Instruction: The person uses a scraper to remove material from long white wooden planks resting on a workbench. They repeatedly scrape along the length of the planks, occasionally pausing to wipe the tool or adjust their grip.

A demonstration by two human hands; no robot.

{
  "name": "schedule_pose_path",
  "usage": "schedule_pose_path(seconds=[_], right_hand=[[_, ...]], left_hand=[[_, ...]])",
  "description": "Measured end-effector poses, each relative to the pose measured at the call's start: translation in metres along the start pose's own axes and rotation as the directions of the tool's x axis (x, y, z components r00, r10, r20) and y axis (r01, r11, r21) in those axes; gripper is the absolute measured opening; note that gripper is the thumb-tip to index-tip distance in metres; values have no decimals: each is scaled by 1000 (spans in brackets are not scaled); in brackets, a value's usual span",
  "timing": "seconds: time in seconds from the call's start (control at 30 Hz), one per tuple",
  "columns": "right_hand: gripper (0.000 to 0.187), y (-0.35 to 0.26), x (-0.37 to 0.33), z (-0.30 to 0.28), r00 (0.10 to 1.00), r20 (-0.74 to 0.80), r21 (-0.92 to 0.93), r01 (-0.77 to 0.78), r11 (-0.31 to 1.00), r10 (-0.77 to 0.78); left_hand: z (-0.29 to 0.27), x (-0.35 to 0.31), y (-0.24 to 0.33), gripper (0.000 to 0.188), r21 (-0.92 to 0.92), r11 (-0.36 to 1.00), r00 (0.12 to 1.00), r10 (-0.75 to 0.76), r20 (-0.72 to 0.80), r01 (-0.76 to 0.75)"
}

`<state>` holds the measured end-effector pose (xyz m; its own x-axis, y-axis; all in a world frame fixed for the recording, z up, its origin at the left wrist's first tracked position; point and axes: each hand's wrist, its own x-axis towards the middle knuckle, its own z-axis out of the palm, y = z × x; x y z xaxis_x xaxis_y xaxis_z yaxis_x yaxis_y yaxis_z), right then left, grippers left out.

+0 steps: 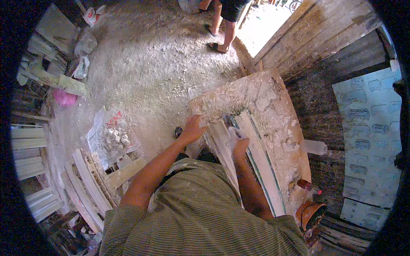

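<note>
My left hand (194,130) rests at the far left edge of a long white plaster-like strip (222,138), its fingers bent against the strip's end. My right hand (240,145) is closed round a small pale object (234,132), held low over the same strip; its kind is too blurred to make out. Just right of that hand lies a long pale board with dark green edges (258,155). Both lengths rest on a worktop (288,113) crusted with white lumps and dust. My forearms and body hide the near parts of both.
At the far side another person's legs (226,34) stand by a bright doorway. A translucent bottle (315,147), a red-capped bottle (308,186) and an orange bucket (311,213) sit at the worktop's right. Left, a sack with white chunks (115,138) lies near stacked mouldings (85,183).
</note>
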<state>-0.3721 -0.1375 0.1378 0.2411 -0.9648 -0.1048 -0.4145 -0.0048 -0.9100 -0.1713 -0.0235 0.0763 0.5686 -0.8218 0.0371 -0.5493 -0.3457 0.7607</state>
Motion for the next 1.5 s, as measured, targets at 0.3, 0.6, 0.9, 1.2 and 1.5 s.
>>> schedule_pose_path(seconds=[0.3, 0.6, 0.9, 1.2, 1.5], right_hand=[[27, -28, 30, -51, 994, -86, 50, -64, 997, 68], [34, -13, -16, -50, 948, -111, 3, -300, 954, 298], [24, -29, -27, -73, 989, -73, 13, -127, 992, 127], [24, -61, -33, -16, 699, 686, -537, 673, 508, -201], [10, -98, -38, 12, 518, 822, -457, 848, 269, -236]], left_hand=[[16, 46, 25, 29, 306, 941, 916, 12, 401, -146], [57, 70, -29, 33, -89, 986, 908, -92, 409, 140], [-25, 162, -12, 61, -338, 758, 830, -495, 256, 557], [-48, 101, -16, 63, -543, 638, 837, -377, 398, 546], [-90, 14, -95, 39, -541, 458, 671, -677, 302, 705]])
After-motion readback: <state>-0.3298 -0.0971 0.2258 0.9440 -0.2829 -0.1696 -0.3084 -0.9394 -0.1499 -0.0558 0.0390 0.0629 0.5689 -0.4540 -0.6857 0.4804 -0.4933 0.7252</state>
